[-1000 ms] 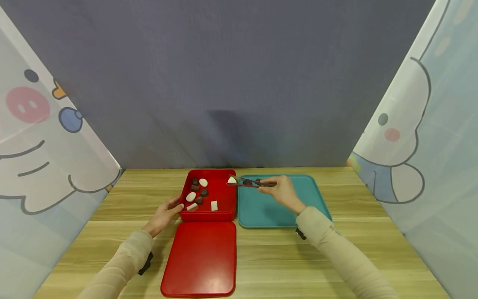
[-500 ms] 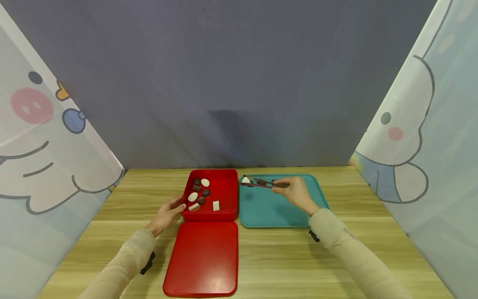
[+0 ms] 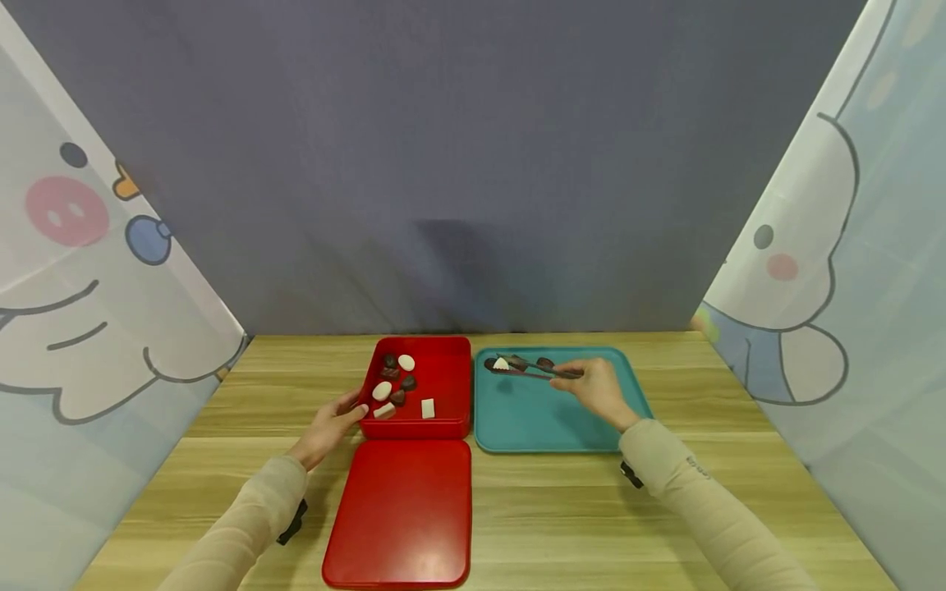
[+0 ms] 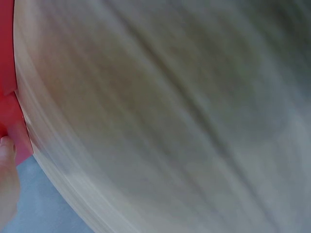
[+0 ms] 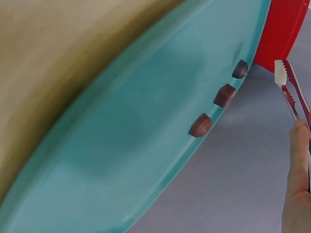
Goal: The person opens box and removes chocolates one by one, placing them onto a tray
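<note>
My right hand holds a pair of tongs above the far left part of the teal tray. A ridged white chocolate piece sits between the tong tips; the right wrist view shows the white piece and the toothed tips too. Three dark chocolates lie along the tray's far edge. My left hand grips the left wall of the red box, thumb at the rim. Inside the box are several dark and white chocolates.
A flat red lid lies on the wooden table in front of the red box. The teal tray stands right beside the box. A grey backdrop rises behind the table, with cartoon-printed curtains at both sides.
My right hand has moved to the right, carrying the white chocolate in the tongs from the box's right edge to over the tray. The left hand has stayed on the box.
</note>
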Tool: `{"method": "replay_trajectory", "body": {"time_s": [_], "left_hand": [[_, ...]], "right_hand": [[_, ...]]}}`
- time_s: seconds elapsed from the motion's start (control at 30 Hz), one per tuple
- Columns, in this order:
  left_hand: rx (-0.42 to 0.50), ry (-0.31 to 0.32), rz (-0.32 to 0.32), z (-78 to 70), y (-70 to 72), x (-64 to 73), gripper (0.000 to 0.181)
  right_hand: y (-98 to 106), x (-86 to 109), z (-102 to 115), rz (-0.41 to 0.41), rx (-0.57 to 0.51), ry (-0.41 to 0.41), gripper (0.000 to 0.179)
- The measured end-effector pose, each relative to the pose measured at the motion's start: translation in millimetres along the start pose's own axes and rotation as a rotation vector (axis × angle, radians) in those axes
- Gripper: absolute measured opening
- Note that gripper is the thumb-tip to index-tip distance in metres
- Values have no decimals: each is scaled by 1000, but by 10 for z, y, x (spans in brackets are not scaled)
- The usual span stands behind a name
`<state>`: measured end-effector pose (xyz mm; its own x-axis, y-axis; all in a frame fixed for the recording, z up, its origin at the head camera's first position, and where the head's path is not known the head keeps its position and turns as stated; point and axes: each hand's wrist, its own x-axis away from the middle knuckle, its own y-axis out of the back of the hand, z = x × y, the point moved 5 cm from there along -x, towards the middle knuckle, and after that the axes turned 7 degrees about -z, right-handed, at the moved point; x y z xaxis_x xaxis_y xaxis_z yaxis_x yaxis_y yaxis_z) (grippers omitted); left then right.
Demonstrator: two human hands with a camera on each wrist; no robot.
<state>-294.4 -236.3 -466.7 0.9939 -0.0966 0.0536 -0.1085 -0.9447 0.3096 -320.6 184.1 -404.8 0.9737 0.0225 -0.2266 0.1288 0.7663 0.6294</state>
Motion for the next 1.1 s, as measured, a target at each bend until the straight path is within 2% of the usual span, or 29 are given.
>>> {"method": "replay_trajectory", "body": {"time_s": [0.47, 1.1], "left_hand": [[2, 11, 4, -9, 3, -1, 57], [5, -1, -13, 22, -2, -13, 57]], "right_hand": [[-80, 14, -156, 12, 21, -6, 26], [-212, 27, -238, 42, 0, -74, 25]]}}
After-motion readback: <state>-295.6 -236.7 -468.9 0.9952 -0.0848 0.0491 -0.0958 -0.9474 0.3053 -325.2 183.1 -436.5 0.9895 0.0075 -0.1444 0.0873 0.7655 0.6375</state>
